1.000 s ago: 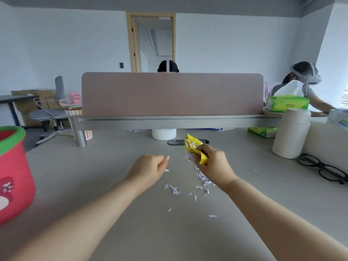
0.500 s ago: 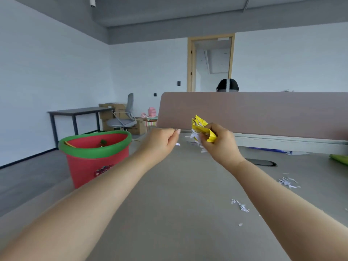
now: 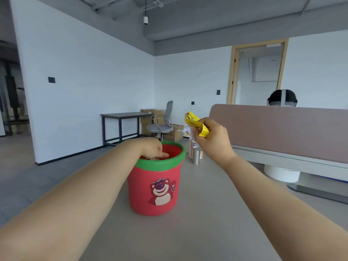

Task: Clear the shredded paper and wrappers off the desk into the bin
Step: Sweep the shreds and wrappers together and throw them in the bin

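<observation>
A red bin [image 3: 145, 187] with a green rim and a bear picture stands on the grey desk [image 3: 188, 232] in the middle of the head view. My left hand [image 3: 152, 148] hangs over the bin's mouth with its fingers pointing down inside; I cannot tell whether it holds paper. My right hand [image 3: 211, 140] is raised to the right of the bin and above its rim. It grips a yellow wrapper [image 3: 195, 123] together with white shredded paper [image 3: 187, 131].
A brown desk divider [image 3: 282, 130] runs along the right, with a person's head behind it. A metal post [image 3: 195, 157] stands behind the bin, and a white container [image 3: 280, 173] sits under the divider. An office chair [image 3: 162, 123], boxes and a side table stand beyond the desk.
My view has swung left toward the bin. My left hand moved from beside the right hand to over the bin's mouth, fingers down. My right hand still holds the wrapper and shreds.
</observation>
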### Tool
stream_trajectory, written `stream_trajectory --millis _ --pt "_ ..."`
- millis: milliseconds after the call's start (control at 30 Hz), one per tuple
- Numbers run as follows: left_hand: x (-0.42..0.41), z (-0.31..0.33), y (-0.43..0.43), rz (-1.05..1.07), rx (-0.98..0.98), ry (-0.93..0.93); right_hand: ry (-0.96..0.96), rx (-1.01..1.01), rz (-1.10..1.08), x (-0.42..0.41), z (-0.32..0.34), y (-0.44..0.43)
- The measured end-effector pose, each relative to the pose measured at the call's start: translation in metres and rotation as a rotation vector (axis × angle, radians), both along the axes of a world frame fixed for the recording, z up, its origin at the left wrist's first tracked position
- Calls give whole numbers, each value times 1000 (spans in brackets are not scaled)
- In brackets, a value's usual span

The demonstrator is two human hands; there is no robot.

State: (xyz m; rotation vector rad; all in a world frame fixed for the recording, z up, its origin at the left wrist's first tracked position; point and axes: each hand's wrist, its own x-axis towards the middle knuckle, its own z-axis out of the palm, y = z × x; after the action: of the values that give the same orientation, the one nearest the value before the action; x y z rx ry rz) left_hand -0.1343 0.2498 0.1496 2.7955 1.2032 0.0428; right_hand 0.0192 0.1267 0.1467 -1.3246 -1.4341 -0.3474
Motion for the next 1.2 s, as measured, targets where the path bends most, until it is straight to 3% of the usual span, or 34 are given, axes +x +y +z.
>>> stream_trajectory --millis 67,333,433,567,667,767,933,1033,1100,1200 --pt "-6 1 4 -24 -44 -25 2 3 16 -3 0 11" --pt "-20 4 5 -26 193 -346 -1 1 77 -26 4 42" --pt "-15 2 2 3 96 -350 -15 14 70 -29 3 46" --pt "-17 5 0 -44 -271 -268 -7 3 78 -25 0 48" --pt "-26 8 2 -85 -244 -193 -9 2 80 -22 -2 50" --pt "-38 3 4 -103 -253 -339 -22 -2 86 -25 -4 54" --pt "-55 -10 2 -28 94 -627 -71 -9 128 -39 -4 63" --pt "-64 -22 -1 2 127 -863 -204 -26 122 -51 -1 72" --pt "-67 -32 -3 27 141 -953 -291 -136 113 -58 -1 77" --pt "-71 -48 -2 50 332 -980 -398 -495 138 -59 -6 83"
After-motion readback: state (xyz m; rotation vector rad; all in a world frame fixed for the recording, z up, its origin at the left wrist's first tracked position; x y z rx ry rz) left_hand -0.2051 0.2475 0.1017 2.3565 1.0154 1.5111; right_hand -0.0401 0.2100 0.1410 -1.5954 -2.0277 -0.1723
